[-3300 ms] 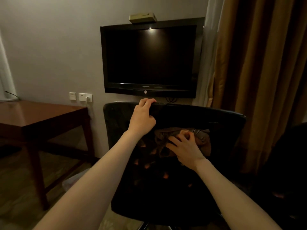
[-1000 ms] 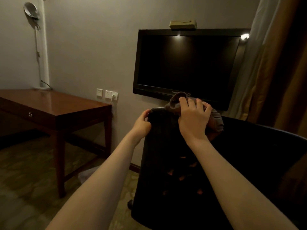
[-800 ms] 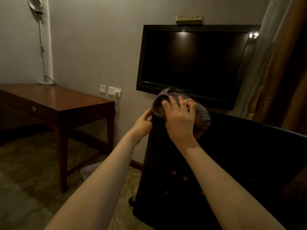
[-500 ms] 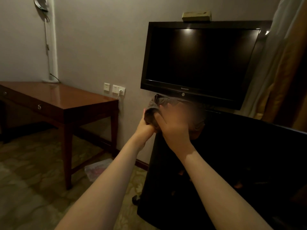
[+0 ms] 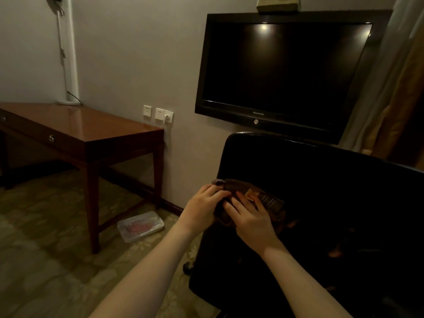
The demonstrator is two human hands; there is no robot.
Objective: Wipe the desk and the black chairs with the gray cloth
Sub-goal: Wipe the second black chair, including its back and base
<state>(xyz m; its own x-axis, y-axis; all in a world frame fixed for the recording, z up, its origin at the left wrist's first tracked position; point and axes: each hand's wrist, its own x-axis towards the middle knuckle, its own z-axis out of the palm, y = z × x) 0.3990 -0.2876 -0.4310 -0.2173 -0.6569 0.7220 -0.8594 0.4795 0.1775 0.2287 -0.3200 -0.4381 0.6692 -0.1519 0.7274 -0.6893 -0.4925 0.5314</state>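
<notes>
Dim hotel-room wall and a dark wall-mounted television (image 5: 282, 70) fill the background above and beyond both hands. Just under the palms is the black chair (image 5: 321, 180), its backrest turned toward the person. The gray cloth (image 5: 271, 203) lies bunched against the backrest's left edge, partway down from the top rim. The left hand (image 5: 202, 207) curls its fingers onto the cloth's near-left end and appears to pinch it. Touching it on the right, the right hand (image 5: 252, 219) lies on the cloth with fingers spread, pressing it to the upholstery. The hands are thus together on one object. Change: a second ago the left hand steadied the chair's upper corner while the right rubbed the cloth along the top rim. Half a second ago both hands met at that corner; now hands and cloth sit lower on the backrest. Judged from this, the top rim has had its pass and the stroke is descending the backrest, with its lower part probably still to do. Well to the left of the left hand stands the wooden desk (image 5: 80, 125), glossy and untouched at this moment. Whether it has been wiped cannot be told. Below and left of the left hand a clear plastic box (image 5: 140, 226) lies on the carpet.
</notes>
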